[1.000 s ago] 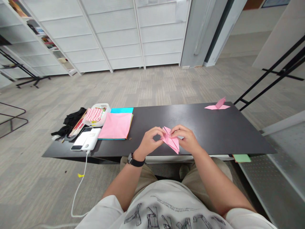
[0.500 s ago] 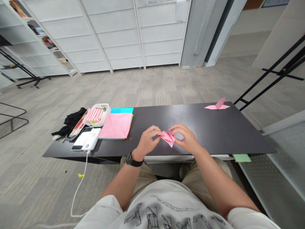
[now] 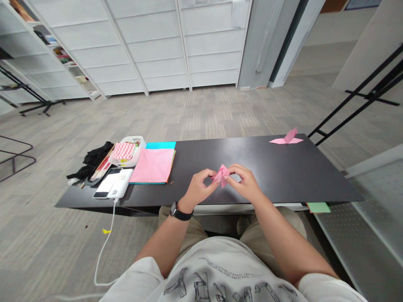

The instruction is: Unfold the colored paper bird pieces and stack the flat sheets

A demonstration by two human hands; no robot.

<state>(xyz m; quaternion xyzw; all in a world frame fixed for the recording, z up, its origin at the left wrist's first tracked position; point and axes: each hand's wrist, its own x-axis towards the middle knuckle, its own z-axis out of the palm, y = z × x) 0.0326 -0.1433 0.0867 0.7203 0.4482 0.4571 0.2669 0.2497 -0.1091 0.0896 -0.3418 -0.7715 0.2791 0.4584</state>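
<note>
A small piece of folded pink origami paper [image 3: 223, 172] is held up over the near part of the dark table [image 3: 201, 155]. My left hand [image 3: 201, 185] pinches its left side between thumb and fingers. On the other side, my right hand [image 3: 245, 181] grips the right edge the same way. Several folded layers and points show between the fingertips; the parts under the fingers are hidden. Toward the far right of the table stands another folded pink paper piece [image 3: 287, 140], with long flat points and one raised flap.
Left of my hands lies a stack of coloured paper [image 3: 153, 165], pink on top. Beside it are a white basket [image 3: 140, 156], a white power bank [image 3: 120, 183] with a cable, a phone [image 3: 105, 187] and black cloth [image 3: 99, 154]. Green paper [image 3: 318, 207] pokes out below the table's right edge.
The folded pink paper has been turned in my fingers, so one point now faces up and another down. My left hand has shifted slightly right, its thumb now at the paper's front.
</note>
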